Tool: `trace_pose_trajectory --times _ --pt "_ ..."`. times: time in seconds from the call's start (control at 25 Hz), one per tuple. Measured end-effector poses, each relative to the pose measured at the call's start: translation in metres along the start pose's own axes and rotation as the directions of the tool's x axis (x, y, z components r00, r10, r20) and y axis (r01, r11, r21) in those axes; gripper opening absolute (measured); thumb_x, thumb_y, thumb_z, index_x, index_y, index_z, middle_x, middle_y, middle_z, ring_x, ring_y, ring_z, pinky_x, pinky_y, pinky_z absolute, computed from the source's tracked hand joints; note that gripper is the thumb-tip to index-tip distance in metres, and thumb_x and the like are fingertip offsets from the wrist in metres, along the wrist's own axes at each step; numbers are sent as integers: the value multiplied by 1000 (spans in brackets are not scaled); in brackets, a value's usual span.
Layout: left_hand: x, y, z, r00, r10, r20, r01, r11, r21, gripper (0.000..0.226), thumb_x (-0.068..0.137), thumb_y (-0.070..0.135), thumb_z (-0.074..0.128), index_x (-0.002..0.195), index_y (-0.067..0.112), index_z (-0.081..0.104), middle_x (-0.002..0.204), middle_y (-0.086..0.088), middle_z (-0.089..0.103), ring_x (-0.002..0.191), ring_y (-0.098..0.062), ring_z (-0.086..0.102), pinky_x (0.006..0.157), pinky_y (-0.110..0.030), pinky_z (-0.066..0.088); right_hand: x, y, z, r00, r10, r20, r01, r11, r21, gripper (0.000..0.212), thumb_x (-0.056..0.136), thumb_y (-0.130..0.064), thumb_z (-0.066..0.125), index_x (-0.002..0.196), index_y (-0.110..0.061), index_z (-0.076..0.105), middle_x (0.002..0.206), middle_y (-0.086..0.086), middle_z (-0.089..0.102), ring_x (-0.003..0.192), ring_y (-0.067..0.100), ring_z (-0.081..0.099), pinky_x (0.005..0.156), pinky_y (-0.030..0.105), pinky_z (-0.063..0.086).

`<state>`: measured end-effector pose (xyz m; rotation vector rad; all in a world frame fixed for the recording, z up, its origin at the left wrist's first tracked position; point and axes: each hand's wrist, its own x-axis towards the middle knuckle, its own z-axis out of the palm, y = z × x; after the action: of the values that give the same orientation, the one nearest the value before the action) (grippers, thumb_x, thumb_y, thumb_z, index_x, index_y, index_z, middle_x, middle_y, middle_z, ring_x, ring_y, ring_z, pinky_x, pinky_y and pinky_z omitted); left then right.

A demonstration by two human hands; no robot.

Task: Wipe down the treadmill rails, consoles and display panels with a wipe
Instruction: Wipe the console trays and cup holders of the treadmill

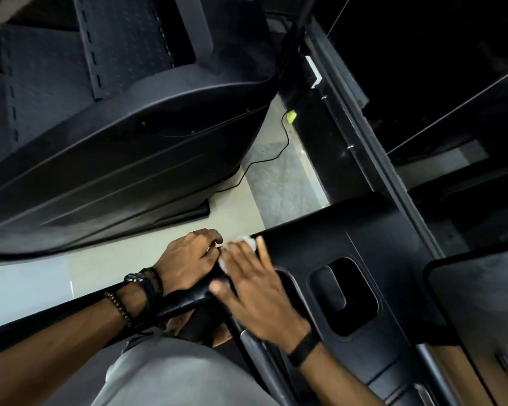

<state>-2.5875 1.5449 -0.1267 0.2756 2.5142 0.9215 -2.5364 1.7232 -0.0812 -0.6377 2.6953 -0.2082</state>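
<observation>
Black rail runs low-left to upper-right toward the console. The left hand curls its grip over the rail's end; just right, the right hand presses flat on the white wipe, nearer the console.

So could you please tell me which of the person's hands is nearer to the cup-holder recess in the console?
Right. The right hand lies just beside the recess; the left hand grips the rail farther away.
</observation>
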Motion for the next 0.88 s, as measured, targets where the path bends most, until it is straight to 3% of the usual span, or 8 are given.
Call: trace_pose_trajectory --times 0.12,0.24,0.32,0.4,0.56,0.64,0.8,0.88 --pt "-32 -25 -7 999 -34 -19 35 998 51 63 87 59 16 122 29 58 128 9 63 119 -15 56 100 -32 40 -41 15 -10 987 -158 -2 158 986 -46 71 105 -59 7 159 -17 26 167 -5 20 155 10 4 124 49 -8" --pt "-66 -48 -11 992 -114 -61 117 993 32 68 85 70 12 117 32 59 121 13 63 115 -14 58 98 -34 42 -35 51 -21 999 -1 -51 -1 999 -52 74 104 -59 -1 157 -20 32 163 -7 30 153 6 11 124 47 -11" --pt "-71 -51 -12 990 -120 -72 124 991 47 66 86 69 12 113 31 59 116 11 64 111 -16 59 95 -38 45 4 37 -17 996 81 -36 -83 995 -60 86 100 -64 -5 148 -15 48 153 -1 47 148 12 30 125 45 -8" --pt "-69 -49 -12 993 -106 -59 110 991 73 63 89 67 10 112 31 57 114 9 64 110 -18 60 93 -38 46 31 -4 -5 999 41 17 -40 999 -20 91 99 -67 -3 141 -10 54 146 5 54 142 20 40 126 44 -4" --pt "-68 -50 -13 994 -89 -58 92 995 49 66 89 70 9 112 30 57 113 8 63 110 -17 59 95 -38 45 -12 -16 -9 975 -220 35 219 975 39 74 105 -61 9 154 -15 39 161 -3 35 153 11 18 126 45 -1" --pt "-68 -51 -10 992 -111 -67 115 992 55 68 87 71 8 110 29 56 112 8 63 109 -18 59 95 -38 43 -27 14 -19 982 -189 28 188 982 11 69 105 -57 4 156 -22 36 163 -11 30 153 2 11 125 45 -8" --pt "-66 -53 -11 993 -111 -46 112 993 35 61 90 70 9 106 31 54 110 10 62 106 -17 59 92 -39 45 29 -4 -16 998 -19 61 20 999 -30 94 96 -67 -10 141 -15 55 146 0 55 142 14 40 125 41 -7" --pt "-68 -50 -13 992 -120 -35 119 993 -19 57 94 65 11 107 31 55 110 10 61 105 -17 59 90 -39 47 34 -31 -1 994 -86 67 85 996 7 93 98 -69 -4 140 -11 55 144 6 55 140 20 42 126 43 -2"
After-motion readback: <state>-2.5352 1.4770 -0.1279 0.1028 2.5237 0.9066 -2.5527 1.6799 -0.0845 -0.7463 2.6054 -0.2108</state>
